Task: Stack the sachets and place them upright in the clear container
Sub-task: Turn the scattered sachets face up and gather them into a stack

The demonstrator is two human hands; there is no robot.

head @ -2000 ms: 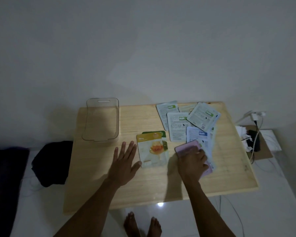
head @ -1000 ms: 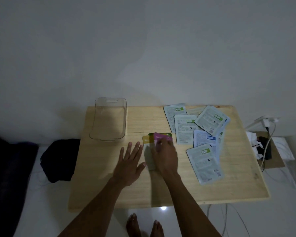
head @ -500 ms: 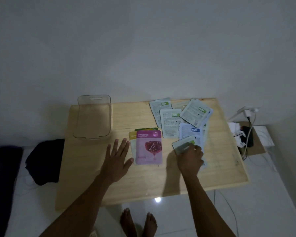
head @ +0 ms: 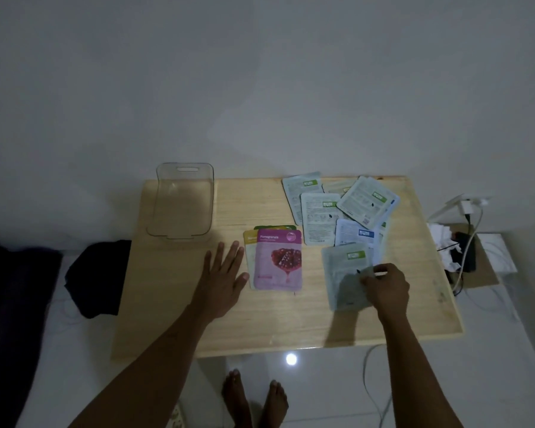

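A small stack of sachets lies mid-table, a pink pomegranate sachet (head: pixel 277 260) on top, with yellow and green edges showing beneath. My left hand (head: pixel 224 271) rests flat on the wood just left of the stack, fingers spread. My right hand (head: pixel 384 284) pinches a pale green-labelled sachet (head: pixel 344 274) lying face down to the right. Several more white and pale blue sachets (head: pixel 340 205) lie overlapping at the back right. The clear container (head: pixel 181 202) stands empty at the table's back left.
The low wooden table (head: pixel 291 316) stands against a white wall. A dark cloth (head: pixel 101 274) lies on the floor to the left. Chargers, cables and crumpled tissue (head: pixel 454 239) sit on the floor at right. Bare feet (head: pixel 254 400) show below the table's front edge.
My right hand laid the pink sachet on the stack, then moved right and took hold of the pale green-labelled sachet. My left hand stayed flat beside the stack.
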